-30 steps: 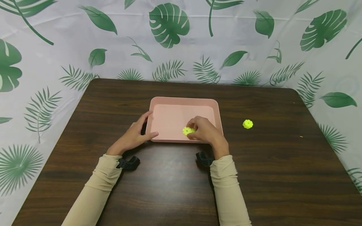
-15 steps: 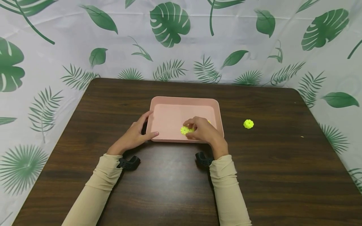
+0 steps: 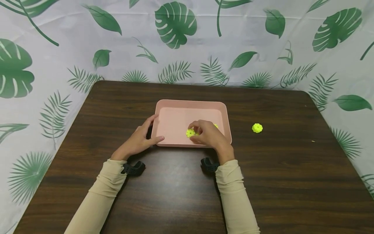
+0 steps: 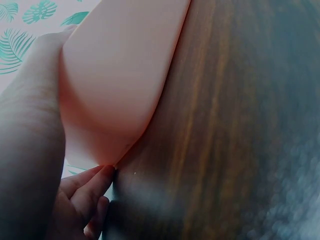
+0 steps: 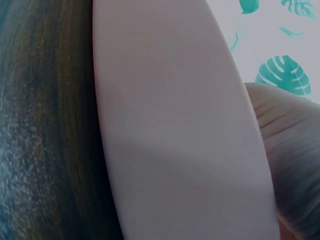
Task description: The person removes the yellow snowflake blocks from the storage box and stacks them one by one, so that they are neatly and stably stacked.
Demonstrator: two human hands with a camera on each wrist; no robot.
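Observation:
A pink tray (image 3: 175, 123) lies on the table. My left hand (image 3: 137, 139) holds its left end, thumb over the near left corner and fingers along the left side; in the left wrist view fingertips (image 4: 107, 172) touch the tray's lower edge. Over the tray's right half, my right hand (image 3: 208, 133) pinches yellow flower-shaped discs between thumb and curled fingers. One disc (image 3: 190, 133) shows left of the fingertips, and the fingers partly cover another. A bit of yellow shows behind the knuckles. The tray wall (image 5: 175, 125) hides the right fingers in the right wrist view.
Right of the tray, a small clump of yellow flower-shaped discs (image 3: 257, 128) sits on the dark wooden table (image 3: 292, 156). A leaf-print cloth (image 3: 204, 42) hangs behind the table. Each wrist wears a black camera mount.
My right hand has shifted slightly left and away from me, with the yellow discs at its fingertips. More yellow shows behind its knuckles. My left hand stays on the tray.

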